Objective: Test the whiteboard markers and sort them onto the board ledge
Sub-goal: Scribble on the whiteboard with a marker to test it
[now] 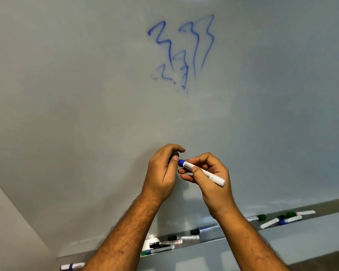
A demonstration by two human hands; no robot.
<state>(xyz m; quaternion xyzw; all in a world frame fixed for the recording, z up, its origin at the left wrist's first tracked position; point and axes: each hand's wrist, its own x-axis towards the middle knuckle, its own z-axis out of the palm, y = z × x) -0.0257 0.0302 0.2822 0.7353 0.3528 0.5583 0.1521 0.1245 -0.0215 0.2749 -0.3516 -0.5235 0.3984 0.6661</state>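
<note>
A white marker (204, 173) with a blue cap end is held in front of the whiteboard (86, 94), low in the view at about 6 o'clock from the blue scribbles (182, 53). Its barrel is pinched between the thumb and fingers of the right hand (209, 177), with the white tail pointing toward 4 o'clock. The blue end is met by the left hand (164, 171), whose fingers are curled around something dark that is mostly hidden; what it is cannot be told.

Below the hands, the board ledge (233, 234) is seen running from 8 o'clock up to 3 o'clock. A cluster of markers (164, 243), with black and green caps, lies between the forearms. Further markers (282, 219), green- and blue-capped, are scattered at 4 o'clock of the hands. One blue-banded marker (71, 266) lies alone at 7 o'clock, near the bottom edge.
</note>
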